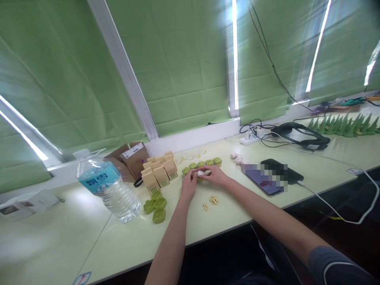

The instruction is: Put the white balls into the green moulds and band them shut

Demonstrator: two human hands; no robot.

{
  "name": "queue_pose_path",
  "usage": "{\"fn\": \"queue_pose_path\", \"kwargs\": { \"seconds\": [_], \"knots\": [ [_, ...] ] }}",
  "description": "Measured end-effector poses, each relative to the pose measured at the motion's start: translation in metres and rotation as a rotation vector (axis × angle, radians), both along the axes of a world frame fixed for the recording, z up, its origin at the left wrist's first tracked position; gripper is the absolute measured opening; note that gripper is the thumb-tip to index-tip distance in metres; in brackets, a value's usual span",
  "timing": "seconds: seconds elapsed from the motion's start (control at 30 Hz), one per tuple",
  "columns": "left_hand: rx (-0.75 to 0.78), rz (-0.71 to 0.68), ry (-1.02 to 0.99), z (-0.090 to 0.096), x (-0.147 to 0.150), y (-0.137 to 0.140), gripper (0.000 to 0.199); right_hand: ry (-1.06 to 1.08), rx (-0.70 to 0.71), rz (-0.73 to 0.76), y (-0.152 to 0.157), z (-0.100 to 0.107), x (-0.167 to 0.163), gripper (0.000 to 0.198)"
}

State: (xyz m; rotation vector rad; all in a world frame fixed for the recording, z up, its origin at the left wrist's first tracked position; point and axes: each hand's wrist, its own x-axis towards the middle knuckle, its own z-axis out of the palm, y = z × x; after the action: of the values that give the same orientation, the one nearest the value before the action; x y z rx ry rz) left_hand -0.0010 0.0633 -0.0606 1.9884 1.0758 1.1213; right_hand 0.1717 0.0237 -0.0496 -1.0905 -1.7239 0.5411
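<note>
Near the middle of the table my left hand (189, 182) and my right hand (214, 175) meet, their fingertips closed around a small white piece (200, 173). A bit of green shows just below it, largely hidden by the fingers. Right behind the hands runs a row of small green square pieces (209, 162) with yellowish bits on top. Several pale yellow loops (213, 200) lie in front of my right hand. Left of my left forearm sit several empty-looking green cups (159, 215), one shaped like a flower.
Tan box-like pieces (160, 176) stand in rows before an open cardboard box (135, 158). A large water bottle (114, 190) is at left. Pinkish-white pieces (237, 159), a phone (258, 180), a dark device (292, 172) with a white cable and a black headset (303, 136) occupy the right.
</note>
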Motion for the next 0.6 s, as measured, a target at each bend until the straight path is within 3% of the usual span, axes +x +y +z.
{"fn": "queue_pose_path", "kwargs": {
  "seconds": [0.6],
  "knots": [
    [0.005,0.037,0.073,0.0014,0.0027,-0.0063,0.018,-0.142,0.097,-0.085,0.0014,-0.002,-0.0075,0.024]
  ]
}}
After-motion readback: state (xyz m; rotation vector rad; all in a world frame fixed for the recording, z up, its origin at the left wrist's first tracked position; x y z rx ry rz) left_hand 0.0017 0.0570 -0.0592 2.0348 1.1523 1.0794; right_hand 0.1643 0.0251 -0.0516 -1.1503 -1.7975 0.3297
